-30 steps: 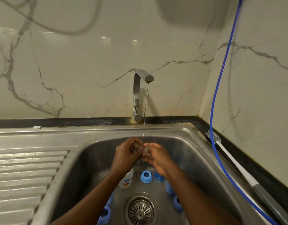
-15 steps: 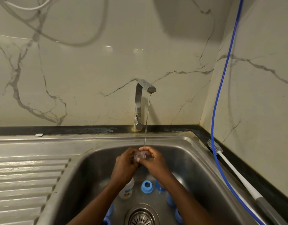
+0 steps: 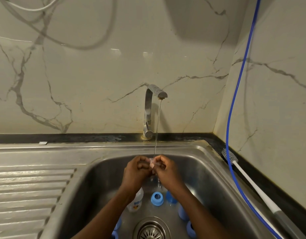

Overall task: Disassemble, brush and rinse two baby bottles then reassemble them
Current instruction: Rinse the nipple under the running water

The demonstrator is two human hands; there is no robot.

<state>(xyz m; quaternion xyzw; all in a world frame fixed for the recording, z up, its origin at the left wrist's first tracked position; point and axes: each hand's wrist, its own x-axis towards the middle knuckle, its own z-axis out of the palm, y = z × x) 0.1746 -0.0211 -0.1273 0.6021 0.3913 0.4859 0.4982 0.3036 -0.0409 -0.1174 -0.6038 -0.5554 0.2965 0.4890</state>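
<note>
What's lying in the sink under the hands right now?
A clear bottle, a blue ring, more blue parts and the drain strainer. The forearms cover part of the bottle and some blue parts.

Both of my hands are bare: my left hand [image 3: 136, 169] and my right hand [image 3: 167, 172] show plain knuckles and rounded backs, and the nails are too small to make out. Just behind the grip my wrists are bare too, narrow where they join the hands. My left forearm [image 3: 114, 209] and my right forearm [image 3: 200, 213] are uncovered along all that shows. They are slim near the grip and broaden away from it until the bottom edge of the view cuts them off. A soft sheen of light lies along both.
</note>
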